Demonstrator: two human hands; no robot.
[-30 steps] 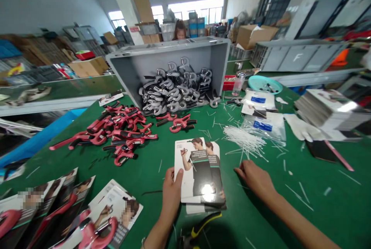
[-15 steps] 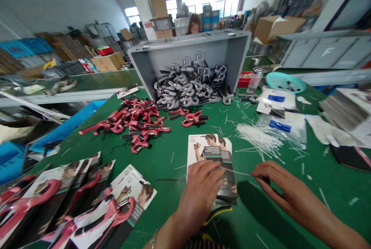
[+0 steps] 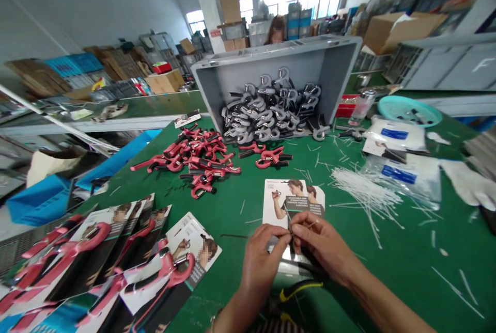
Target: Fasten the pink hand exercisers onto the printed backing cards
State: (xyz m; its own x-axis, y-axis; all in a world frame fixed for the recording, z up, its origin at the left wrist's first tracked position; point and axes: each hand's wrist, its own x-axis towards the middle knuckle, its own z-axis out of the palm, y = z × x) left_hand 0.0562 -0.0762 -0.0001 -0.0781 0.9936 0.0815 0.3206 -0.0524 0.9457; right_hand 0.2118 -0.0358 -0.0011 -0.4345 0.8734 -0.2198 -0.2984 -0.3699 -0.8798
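Observation:
My left hand [image 3: 265, 253] and my right hand [image 3: 323, 245] meet over a stack of printed backing cards [image 3: 275, 204]. Both are closed, thumb against fingers, with their tips nearly touching. Between them runs a thin white cable tie [image 3: 314, 223], pinched at the fingertips and partly hidden by the fingers. The lower part of the cards is covered by my hands. Just below, a pair of yellow-and-black handled pliers [image 3: 300, 290] lies on the green table. To the right is a pile of loose white cable ties [image 3: 364, 188].
Pink hand grips [image 3: 201, 157] lie heaped at centre left. A grey crate [image 3: 277, 51] on its side holds many grey hand grips [image 3: 267, 116]. Carded pink grips [image 3: 170, 268] overlap at lower left. Bags [image 3: 403, 175] and a turquoise dish [image 3: 411, 111] stand right.
My right hand has moved left to meet my left hand, bringing the cable tie in. My left hand has gone from lying spread over the cards to a pinch. The view has shifted slightly.

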